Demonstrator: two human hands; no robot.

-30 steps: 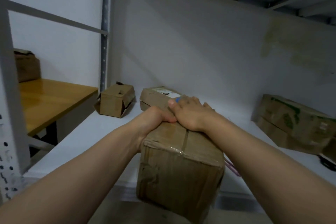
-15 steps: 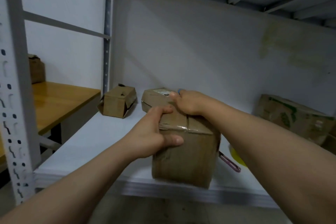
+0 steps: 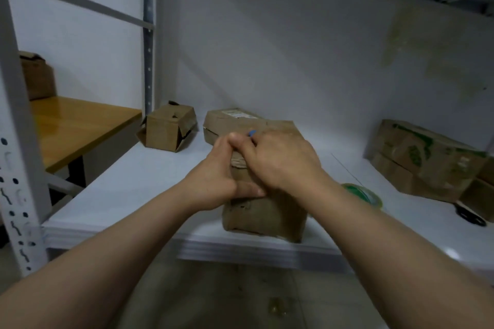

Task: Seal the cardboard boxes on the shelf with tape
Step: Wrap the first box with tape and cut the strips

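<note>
A worn brown cardboard box [image 3: 263, 218] stands on the white shelf [image 3: 128, 189] near its front edge, with clear tape along its top seam. My left hand [image 3: 216, 181] grips the box's upper left edge, thumb across the front face. My right hand [image 3: 278, 157] lies over the top with bent fingers, and a small blue thing [image 3: 251, 133] peeks out at its fingertips. A green-cored roll of tape [image 3: 365, 195] lies on the shelf just right of the box, partly hidden by my right forearm.
Behind stand a flat labelled box [image 3: 230, 120] and a small open-flapped box [image 3: 168, 131]. Larger green-printed boxes [image 3: 425, 160] sit at the right, with black scissors [image 3: 470, 215] in front. A steel upright [image 3: 18, 168] and a wooden table [image 3: 77, 128] are on the left.
The box has gone from overhanging the shelf's front edge to standing farther in on the shelf. My left hand shifted from the box's top to its upper left edge.
</note>
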